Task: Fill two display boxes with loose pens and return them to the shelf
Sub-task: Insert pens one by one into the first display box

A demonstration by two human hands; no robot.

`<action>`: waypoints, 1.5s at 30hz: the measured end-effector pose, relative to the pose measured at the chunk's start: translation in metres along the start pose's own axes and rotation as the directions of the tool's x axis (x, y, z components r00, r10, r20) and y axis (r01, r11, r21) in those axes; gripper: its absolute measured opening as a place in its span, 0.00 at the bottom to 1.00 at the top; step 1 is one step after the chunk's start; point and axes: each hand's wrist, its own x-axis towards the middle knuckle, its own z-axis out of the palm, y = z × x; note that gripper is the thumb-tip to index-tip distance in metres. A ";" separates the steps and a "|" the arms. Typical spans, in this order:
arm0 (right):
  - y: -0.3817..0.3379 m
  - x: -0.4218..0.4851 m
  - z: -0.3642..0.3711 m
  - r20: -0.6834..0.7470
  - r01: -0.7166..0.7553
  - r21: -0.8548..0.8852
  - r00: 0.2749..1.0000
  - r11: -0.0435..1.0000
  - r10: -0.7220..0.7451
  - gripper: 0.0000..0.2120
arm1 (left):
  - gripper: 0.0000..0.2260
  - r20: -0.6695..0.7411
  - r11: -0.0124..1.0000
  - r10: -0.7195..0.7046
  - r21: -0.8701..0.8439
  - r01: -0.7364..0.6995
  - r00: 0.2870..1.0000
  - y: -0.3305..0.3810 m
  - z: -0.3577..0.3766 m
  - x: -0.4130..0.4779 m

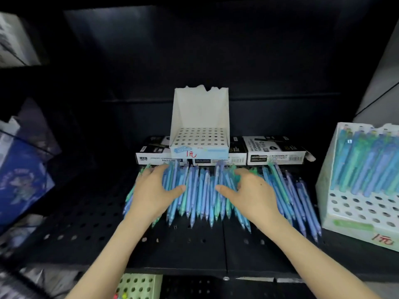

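Your loose pens (200,195) lie in a fan on the black perforated shelf (86,223), long axes running front to back, pointed tips toward you. Your left hand (153,190) rests spread and flat on them. Your right hand (252,193) bends its fingers onto them, though you cannot tell if it grips any. Behind, the empty display box (199,117), marked "1元" in red, sits on boxes reading "PERMANENT MARKER" (276,152). The part-filled display box (358,190) at right also shows "1元".

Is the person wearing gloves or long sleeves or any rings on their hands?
No gloves and no sleeves in view. The left hand and right hand are bare, and so are both forearms down to the picture's edge. No ring, watch or bracelet shows. There is one tiny dark spot on the back of the right hand.
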 end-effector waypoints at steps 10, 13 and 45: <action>-0.002 -0.002 -0.004 0.077 -0.078 0.265 0.995 0.961 0.059 0.23 | 0.28 -0.007 0.991 -0.087 -0.104 0.085 0.996 0.000 0.003 0.003; 0.000 -0.002 -0.005 0.072 -0.096 0.321 0.995 0.942 0.076 0.16 | 0.21 0.024 0.992 -0.090 -0.092 0.091 0.996 -0.003 0.002 0.006; 0.055 -0.052 -0.137 -0.599 0.241 0.645 0.749 0.725 0.283 0.08 | 0.11 0.190 0.396 0.250 -0.915 0.078 0.949 0.098 -0.006 -0.011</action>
